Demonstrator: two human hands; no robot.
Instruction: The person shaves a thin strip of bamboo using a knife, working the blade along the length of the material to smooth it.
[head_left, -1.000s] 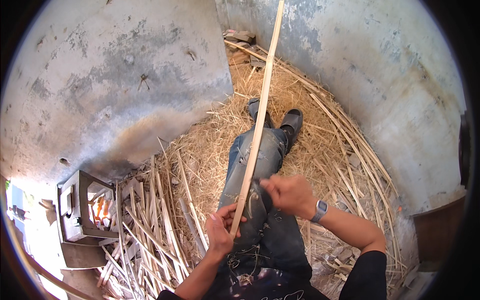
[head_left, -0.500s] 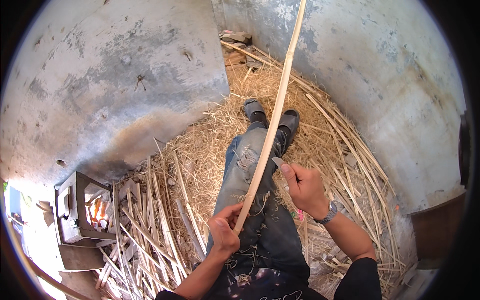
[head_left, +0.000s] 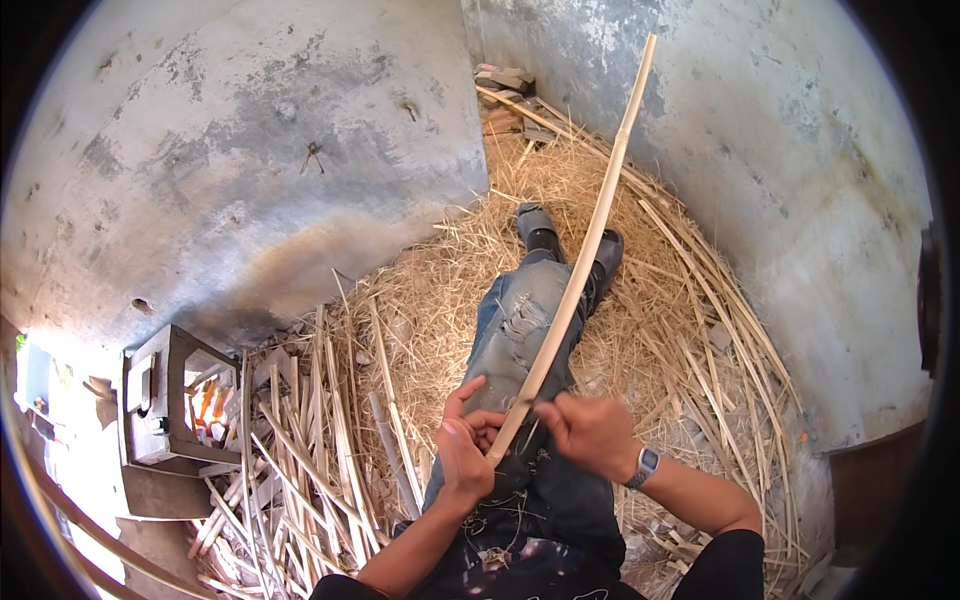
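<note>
A long pale bamboo strip runs from my lap up and away toward the right wall. My left hand grips its near end, thumb raised. My right hand, with a watch on the wrist, is closed against the strip just beside the left hand; whether it holds a small tool there is hidden. Below both hands lie my legs in torn jeans, stretched out over straw, with dark shoes at the far end.
Loose straw and shavings cover the floor between two grey concrete walls. A pile of split bamboo sticks lies at my left. A small square metal stove with fire inside stands further left.
The strip's far end has swung to the right. My right hand came back down the strip close to my left hand.
</note>
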